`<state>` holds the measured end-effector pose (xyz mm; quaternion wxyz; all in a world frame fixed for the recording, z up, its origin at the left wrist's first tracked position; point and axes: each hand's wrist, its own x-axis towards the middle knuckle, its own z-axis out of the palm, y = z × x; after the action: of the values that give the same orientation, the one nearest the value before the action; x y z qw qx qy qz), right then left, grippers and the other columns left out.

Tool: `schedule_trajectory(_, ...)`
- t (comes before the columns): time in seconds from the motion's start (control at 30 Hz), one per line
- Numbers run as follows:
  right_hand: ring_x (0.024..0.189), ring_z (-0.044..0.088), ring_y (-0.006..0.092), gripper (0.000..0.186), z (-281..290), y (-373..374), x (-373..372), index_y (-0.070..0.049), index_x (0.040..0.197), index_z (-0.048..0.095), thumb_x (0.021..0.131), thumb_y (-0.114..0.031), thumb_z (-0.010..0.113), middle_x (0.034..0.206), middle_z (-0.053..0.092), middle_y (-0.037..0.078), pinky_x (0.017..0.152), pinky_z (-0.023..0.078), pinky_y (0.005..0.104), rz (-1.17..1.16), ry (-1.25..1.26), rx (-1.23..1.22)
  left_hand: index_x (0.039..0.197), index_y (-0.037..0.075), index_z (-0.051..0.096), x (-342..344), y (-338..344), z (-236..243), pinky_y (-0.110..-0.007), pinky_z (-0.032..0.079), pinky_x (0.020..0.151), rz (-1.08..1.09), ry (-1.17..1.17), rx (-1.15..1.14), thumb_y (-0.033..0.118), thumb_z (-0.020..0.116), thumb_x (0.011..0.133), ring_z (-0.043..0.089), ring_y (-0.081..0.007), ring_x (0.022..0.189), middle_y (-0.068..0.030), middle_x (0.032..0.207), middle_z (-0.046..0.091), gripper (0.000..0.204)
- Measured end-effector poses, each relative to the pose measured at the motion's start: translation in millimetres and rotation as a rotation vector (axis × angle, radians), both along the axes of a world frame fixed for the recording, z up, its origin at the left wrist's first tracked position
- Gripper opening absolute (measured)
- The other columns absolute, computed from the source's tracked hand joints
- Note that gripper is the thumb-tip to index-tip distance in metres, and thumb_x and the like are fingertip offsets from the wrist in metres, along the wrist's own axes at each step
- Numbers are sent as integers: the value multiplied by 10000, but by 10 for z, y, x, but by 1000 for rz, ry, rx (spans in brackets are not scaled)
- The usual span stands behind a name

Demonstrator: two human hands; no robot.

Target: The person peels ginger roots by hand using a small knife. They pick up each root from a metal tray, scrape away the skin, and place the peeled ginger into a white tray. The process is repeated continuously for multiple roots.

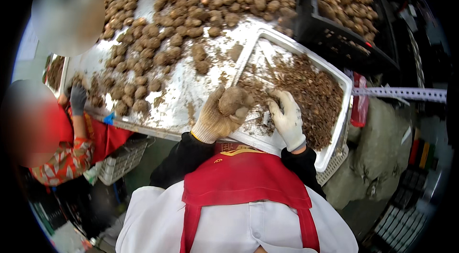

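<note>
My left hand (213, 118), in a cream knitted glove, is closed round a large brown, rough-skinned taro (233, 100). It holds the taro over the near edge of a white tray (345, 104). Just right of it is my right hand (287, 118) in a whiter glove, over the tray. Its thumb and fingertips are bent together beside the taro; whatever lies between them is too small to make out. Dark brown peelings and crumbs (313, 95) fill much of the tray beneath and beyond that hand.
Many small taros (191, 9) are spread over the metal table (179, 78). A black crate (334, 26) of more taros stands at the far right. On the left a person's grey-gloved hand (78, 97) reaches onto the table. A grey plastic basket (122, 161) sits below its edge.
</note>
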<state>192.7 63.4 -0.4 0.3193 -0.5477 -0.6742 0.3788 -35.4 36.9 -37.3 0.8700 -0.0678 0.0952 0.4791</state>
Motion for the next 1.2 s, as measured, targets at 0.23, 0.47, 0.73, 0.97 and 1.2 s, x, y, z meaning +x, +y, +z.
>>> schedule_trajectory(0.23, 968, 638, 349, 228, -145, 14, -71, -6, 1165, 661, 953, -81, 624, 1062, 651, 172, 856, 499, 408, 158, -41, 21, 1230, 42, 672, -818, -557, -170, -269, 512, 637, 307, 179, -78, 497, 607, 1000, 656, -252, 848, -143, 1056, 714, 514)
schedule_trajectory(0.47, 1019, 637, 361, 228, -309, -34, -114, 7, 1165, 655, 960, -70, 592, 1095, 661, 176, 896, 498, 414, 265, -83, 24, 1260, 82, 621, -1792, -1595, -383, -275, 516, 503, 683, 373, -260, 555, 444, 1049, 695, -280, 769, -165, 1027, 721, 548)
schedule_trajectory(0.73, 1044, 629, 360, 224, -298, -71, -207, 22, 1139, 651, 960, -99, 593, 1104, 653, 184, 908, 488, 418, 344, -103, -38, 1116, 142, 681, -2195, -2284, -1031, -293, 534, 536, 963, 699, -497, 509, 650, 980, 674, -222, 718, -53, 904, 679, 393)
schedule_trajectory(0.97, 1038, 618, 377, 249, -335, -91, -216, 6, 1158, 647, 960, -137, 601, 1087, 644, 187, 904, 482, 429, 425, -151, -51, 1014, 113, 606, -1863, -1680, -1419, -331, 488, 430, 793, 1077, -764, 394, 474, 1060, 493, -136, 479, 17, 607, 517, 313)
schedule_trajectory(1.2, 1021, 621, 386, 248, -326, -140, -174, 10, 1157, 647, 966, -138, 591, 1082, 644, 194, 892, 485, 441, 426, -204, -50, 870, 78, 631, -1809, -1665, -1427, -321, 420, 402, 724, 1525, -1002, 396, 524, 1008, 570, -182, 476, -72, 640, 607, 363)
